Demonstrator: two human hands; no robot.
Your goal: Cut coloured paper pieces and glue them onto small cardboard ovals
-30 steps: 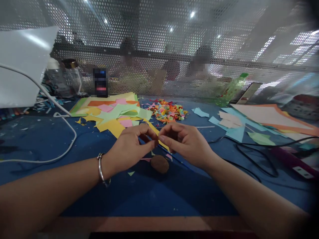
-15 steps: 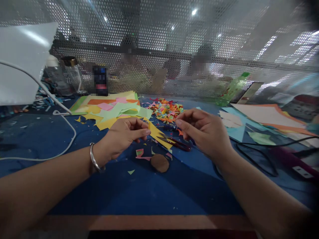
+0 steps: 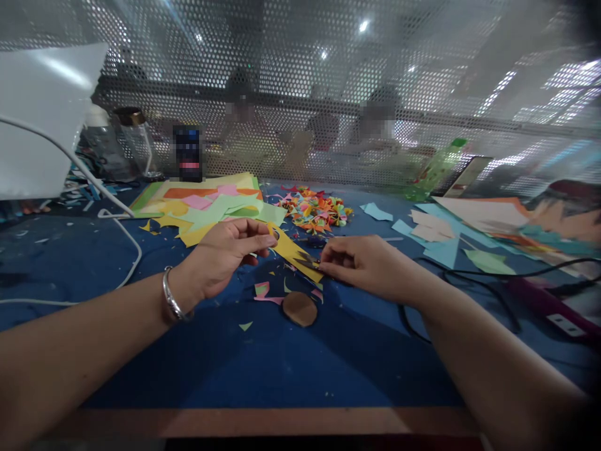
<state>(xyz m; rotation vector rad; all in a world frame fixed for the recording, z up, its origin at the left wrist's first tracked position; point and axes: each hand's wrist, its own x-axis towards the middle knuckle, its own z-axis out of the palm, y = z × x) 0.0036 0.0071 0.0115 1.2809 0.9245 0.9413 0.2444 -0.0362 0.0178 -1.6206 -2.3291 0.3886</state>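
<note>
A: Main item?

B: Dark-bladed metal scissors (image 3: 307, 259), blades lying over a narrow yellow paper strip (image 3: 287, 246) mid-table, tips pointing left.

A: Right hand (image 3: 364, 264)?

B: At the scissors. Bent fingers come down around the pivot, handles hidden behind them. Can't tell if the grip is closed.

A: Left hand (image 3: 224, 252)?

B: Raised by the strip's far end, thumb and index fingertips close together. Can't tell if anything is pinched between them. Silver metal bracelet (image 3: 171, 297) on that wrist.

A: Nearby?

B: Flat brown round disc (image 3: 300, 309) on the blue table (image 3: 263, 369), nearer the wearer than the scissors. Pink paper scrap (image 3: 268, 299) just left of it, small pale green paper triangle (image 3: 246, 326) further left.

A: Farther out?

B: Heap of tiny multicoloured paper snippets (image 3: 317, 211) beyond the hands. Pale green paper pieces (image 3: 211, 212) back left, on other coloured sheets. Light blue paper pieces (image 3: 444, 252) on the right, purple power strip (image 3: 556, 312) past them.

A: Back edge?

B: Leaning green-capped plastic bottle (image 3: 436, 172) at right, perforated metal screen (image 3: 291, 56) behind everything.
</note>
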